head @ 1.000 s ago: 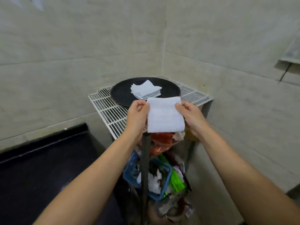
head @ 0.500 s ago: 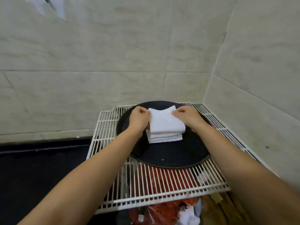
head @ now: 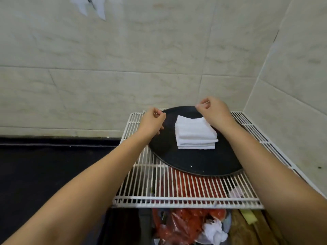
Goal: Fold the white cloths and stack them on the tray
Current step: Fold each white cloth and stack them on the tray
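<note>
A stack of folded white cloths (head: 195, 133) lies on a round black tray (head: 194, 161), which rests on a white wire rack (head: 159, 191). My left hand (head: 152, 123) hovers over the tray's left rim with its fingers curled and holds nothing. My right hand (head: 212, 112) is raised above the stack's far right corner, fingers curled, also holding nothing. Neither hand touches the cloths.
Tiled walls close in behind and to the right of the rack. Under the rack sit red plastic bags (head: 184, 225) and crumpled white paper (head: 214, 232). A dark surface (head: 44, 174) lies to the left.
I set the folded cloth on top of the stack on the tray and let go of it. Both hands have lifted up and apart from the stack.
</note>
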